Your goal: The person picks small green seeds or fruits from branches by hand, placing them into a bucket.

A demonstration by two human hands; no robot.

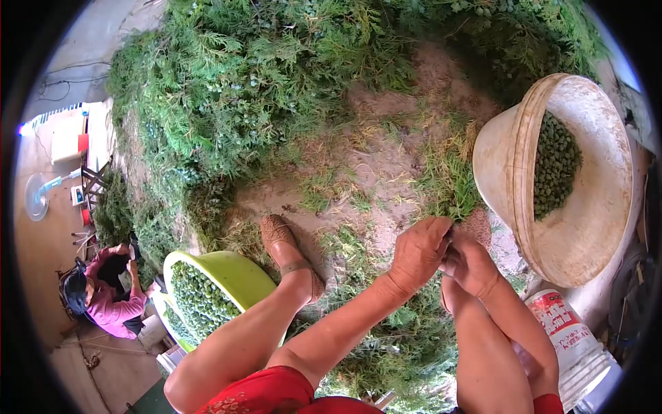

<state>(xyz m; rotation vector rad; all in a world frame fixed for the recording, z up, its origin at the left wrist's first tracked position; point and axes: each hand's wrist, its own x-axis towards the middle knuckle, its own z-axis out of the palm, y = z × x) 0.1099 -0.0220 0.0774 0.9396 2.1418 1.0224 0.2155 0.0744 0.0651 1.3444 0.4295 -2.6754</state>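
My left hand (420,252) and my right hand (471,265) meet between my knees, above the littered floor. The fingers of both are closed and pressed together. A small green sprig (463,207) shows just beyond the fingertips; what the fingers pinch is too small and hidden to name. To the right, a large whitish bucket (498,155) leans with its mouth turned sideways, with small green cones or berries (554,165) inside. A lime-green tub (241,276) of similar green berries (203,297) stands left of my leg.
A big heap of green conifer branches (255,90) fills the far side. Cut sprigs lie around my feet. A white bucket with red print (562,328) stands at the lower right. Another person in a pink top (117,300) sits at far left, near a fan (38,196).
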